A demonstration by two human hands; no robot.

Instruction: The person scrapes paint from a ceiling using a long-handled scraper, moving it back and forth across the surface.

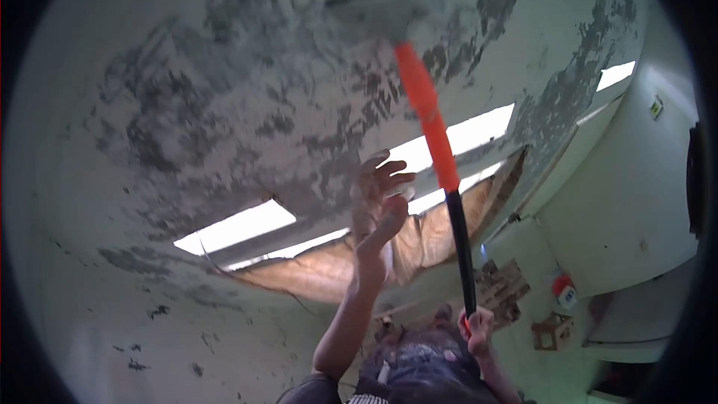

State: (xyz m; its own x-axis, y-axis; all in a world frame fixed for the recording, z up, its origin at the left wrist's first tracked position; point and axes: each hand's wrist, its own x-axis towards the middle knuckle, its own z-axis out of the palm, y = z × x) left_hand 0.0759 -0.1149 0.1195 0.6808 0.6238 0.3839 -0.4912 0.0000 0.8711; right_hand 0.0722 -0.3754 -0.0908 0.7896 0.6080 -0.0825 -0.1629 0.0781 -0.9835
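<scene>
A long-handled scraper [426, 101] with a wide grey blade, an orange upper handle and a black pole slants up through the view. Its blade is smeared by motion and overlaps the patchy, scraped grey-and-white surface [262, 67]. At the bottom end of the pole, my right hand [479, 329] is closed around it. My left hand [385, 194] is raised to the left of the orange handle, fingers spread and apart from it, with nothing in them.
Bright window openings [235, 228] lie beyond the left arm, with a brown sheet [419, 243] hanging along them. To the lower right are wooden boards [501, 295], a small wooden stool [552, 331] and a red-and-white container [565, 292]. A switch plate [656, 108] sits on the right wall.
</scene>
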